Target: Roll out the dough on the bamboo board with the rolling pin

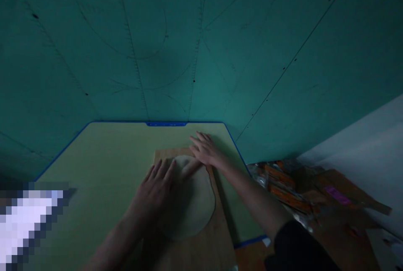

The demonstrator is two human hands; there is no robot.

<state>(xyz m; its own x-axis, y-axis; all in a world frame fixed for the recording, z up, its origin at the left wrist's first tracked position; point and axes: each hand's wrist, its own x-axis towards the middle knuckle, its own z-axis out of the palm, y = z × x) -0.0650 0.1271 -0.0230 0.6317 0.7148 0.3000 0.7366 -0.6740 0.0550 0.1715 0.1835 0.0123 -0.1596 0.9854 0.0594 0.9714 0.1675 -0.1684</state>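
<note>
A thin round sheet of dough point(197, 203) lies flat on a wooden board point(201, 250). Across its upper part runs a wooden rolling pin point(191, 169), slanting up to the right; only its middle shows between my hands. My left hand point(157, 185) rests over the lower left end of the pin, at the dough's left edge, palm down with fingers stretched out and apart. Over the upper right end lies my right hand point(204, 149), also palm down, fingers extended beyond the board's far edge. Both ends of the pin are hidden beneath the palms.
The board sits on a pale tabletop point(103, 170) with a blue rim. Behind it rises a green wall point(170, 52) with drawn lines. To the right are plastic-wrapped orange packages point(280, 180) and an opened cardboard box point(343, 187). A pixelated bright patch covers the lower left.
</note>
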